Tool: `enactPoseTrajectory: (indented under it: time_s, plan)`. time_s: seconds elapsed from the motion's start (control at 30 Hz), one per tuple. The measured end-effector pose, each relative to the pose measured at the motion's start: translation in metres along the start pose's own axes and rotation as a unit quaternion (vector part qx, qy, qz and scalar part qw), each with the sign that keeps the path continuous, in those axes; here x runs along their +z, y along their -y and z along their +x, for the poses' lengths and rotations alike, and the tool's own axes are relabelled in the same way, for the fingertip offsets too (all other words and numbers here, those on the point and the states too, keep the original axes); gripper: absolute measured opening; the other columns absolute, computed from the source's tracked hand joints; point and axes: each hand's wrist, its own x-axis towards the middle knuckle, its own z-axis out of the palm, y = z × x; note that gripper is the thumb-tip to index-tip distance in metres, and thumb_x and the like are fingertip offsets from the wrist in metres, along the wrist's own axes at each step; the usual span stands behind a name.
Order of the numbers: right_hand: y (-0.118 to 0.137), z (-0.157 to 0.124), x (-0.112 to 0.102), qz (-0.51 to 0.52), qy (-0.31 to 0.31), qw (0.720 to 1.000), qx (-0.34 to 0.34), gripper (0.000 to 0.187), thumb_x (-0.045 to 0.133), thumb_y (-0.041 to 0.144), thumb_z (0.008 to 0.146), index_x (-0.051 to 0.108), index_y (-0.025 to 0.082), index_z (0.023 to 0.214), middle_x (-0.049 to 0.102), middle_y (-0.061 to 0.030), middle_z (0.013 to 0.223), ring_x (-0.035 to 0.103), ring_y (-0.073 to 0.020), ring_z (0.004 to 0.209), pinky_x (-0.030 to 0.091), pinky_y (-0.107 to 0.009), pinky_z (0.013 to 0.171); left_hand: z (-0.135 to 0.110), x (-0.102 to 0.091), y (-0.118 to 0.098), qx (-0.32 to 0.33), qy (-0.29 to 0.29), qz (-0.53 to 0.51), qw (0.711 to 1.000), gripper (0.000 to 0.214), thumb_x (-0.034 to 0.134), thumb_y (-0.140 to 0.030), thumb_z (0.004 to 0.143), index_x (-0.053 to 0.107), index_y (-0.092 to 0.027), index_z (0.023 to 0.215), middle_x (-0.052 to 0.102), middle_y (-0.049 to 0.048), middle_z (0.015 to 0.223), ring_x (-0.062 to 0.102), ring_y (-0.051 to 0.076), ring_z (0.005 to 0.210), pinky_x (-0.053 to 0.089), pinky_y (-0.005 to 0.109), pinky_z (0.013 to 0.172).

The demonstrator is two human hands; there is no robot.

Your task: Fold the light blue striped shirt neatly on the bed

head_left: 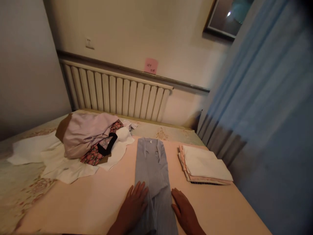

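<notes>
A grey-blue striped shirt (pixel 156 173) lies lengthwise before me, its sides folded in to a long narrow strip with the collar at the far end. My left hand (pixel 134 202) rests flat on its left edge, fingers stretched out over the cloth. Along the right edge, my right hand (pixel 184 209) lies with its fingers extended, the tips touching or just beside the fabric. Neither hand grips anything. The shirt's near end runs out of the bottom of the view.
A loose heap of clothes (pixel 85 137) lies to the left, with white garments spread under it. On the right sits a stack of folded clothes (pixel 206 164). Behind the bed are a radiator (pixel 114 91) and wall; a blue curtain (pixel 264 124) hangs at right.
</notes>
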Motion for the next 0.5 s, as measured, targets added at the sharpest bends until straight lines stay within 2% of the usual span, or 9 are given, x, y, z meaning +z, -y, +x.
enactPoseTrajectory:
  time_s: [0.23, 0.5]
  plan:
    - [-0.001, 0.005, 0.005, -0.006, -0.021, 1.0, -0.014, 0.048, 0.046, 0.032, 0.093, 0.048, 0.031, 0.14, 0.048, -0.0028, 0.143, 0.042, -0.0248, 0.134, 0.038, -0.049, 0.113, -0.02, 0.002, -0.011, -0.006, -0.031, 0.047, 0.998, 0.054, 0.043, -0.029, 0.093, 0.035, -0.033, 0.146, 0.029, 0.0, 0.157, 0.022, 0.025, 0.145, 0.027, 0.052, 0.114]
    - [-0.001, 0.004, 0.005, -0.019, -0.035, 0.999, -0.029, 0.044, 0.045, 0.027, 0.092, 0.054, 0.027, 0.136, 0.051, -0.0045, 0.141, 0.045, -0.0243, 0.133, 0.038, -0.048, 0.112, -0.029, 0.005, -0.017, -0.006, -0.058, 0.075, 0.996, 0.054, 0.041, -0.028, 0.094, 0.034, -0.033, 0.147, 0.034, 0.0003, 0.155, 0.028, 0.025, 0.143, 0.029, 0.049, 0.113]
